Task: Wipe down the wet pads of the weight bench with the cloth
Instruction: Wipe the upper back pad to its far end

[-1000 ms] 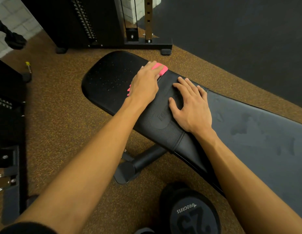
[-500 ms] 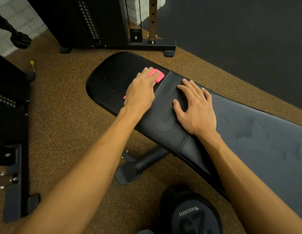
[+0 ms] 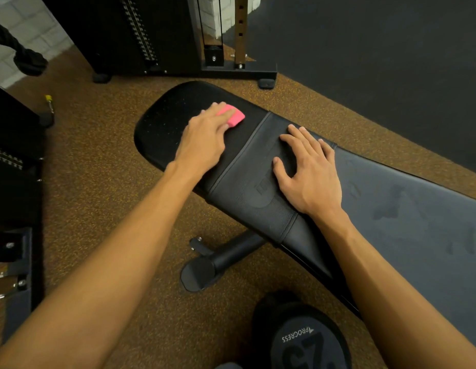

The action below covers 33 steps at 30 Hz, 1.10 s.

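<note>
A black weight bench (image 3: 258, 169) runs from upper left to lower right. Its rounded end pad (image 3: 162, 129) is speckled with small droplets. The long pad (image 3: 418, 222) at right shows dark damp patches. My left hand (image 3: 205, 139) presses a folded pink cloth (image 3: 233, 115) flat onto the end pad, and most of the cloth is hidden under the fingers. My right hand (image 3: 309, 171) lies flat with spread fingers on the smooth middle section of the bench.
A cable machine base (image 3: 239, 71) and weight stack (image 3: 141, 35) stand just beyond the bench end. The bench's leg (image 3: 218, 265) sticks out toward me. A dumbbell head (image 3: 303, 339) sits at the bottom. More black equipment (image 3: 13, 182) lines the left edge.
My left hand has slid the pink cloth leftward, away from the seam and further onto the end pad. My right hand has stayed in place on the middle section.
</note>
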Tool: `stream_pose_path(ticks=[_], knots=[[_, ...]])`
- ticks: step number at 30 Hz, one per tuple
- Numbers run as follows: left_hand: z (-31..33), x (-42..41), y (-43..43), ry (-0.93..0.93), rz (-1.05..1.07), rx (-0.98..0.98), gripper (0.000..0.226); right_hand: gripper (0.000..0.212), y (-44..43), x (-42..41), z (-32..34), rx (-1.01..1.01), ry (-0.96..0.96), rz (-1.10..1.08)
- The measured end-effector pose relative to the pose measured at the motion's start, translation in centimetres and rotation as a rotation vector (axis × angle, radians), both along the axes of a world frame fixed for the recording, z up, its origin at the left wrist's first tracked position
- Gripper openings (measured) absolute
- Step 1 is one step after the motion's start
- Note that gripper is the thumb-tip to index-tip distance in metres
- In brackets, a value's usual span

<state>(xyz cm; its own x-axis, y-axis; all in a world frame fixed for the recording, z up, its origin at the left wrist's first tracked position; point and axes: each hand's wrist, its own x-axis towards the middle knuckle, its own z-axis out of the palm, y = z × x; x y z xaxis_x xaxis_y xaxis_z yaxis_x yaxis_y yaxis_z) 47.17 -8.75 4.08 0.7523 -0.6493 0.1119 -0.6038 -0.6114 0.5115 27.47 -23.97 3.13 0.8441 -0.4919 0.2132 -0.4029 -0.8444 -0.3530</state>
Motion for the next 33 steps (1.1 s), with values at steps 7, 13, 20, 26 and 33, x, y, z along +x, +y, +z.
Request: stream_pose_path(ticks=[7,13,20,26,33], knots=[[1.1,-0.1,-4.3,0.005,0.057,0.028,0.044,0.055,0.0,0.0,0.1,-0.008,0.009,0.003],[-0.5,-0.1,0.8,-0.002,0.057,-0.029,0.046,0.054,0.0,0.0,0.0,0.003,-0.009,0.004],[0.6,0.6,-2.0,0.023,0.103,0.002,0.047,0.054,0.0,0.1,0.0,-0.017,-0.003,0.004],[-0.2,-1.9,0.8,0.024,0.008,-0.061,0.046,0.055,0.2,0.1,0.3,-0.028,0.036,0.013],[-0.5,0.7,2.6,-0.002,0.233,0.003,0.045,0.066,1.3,3.8,1.8,-0.031,0.113,0.069]])
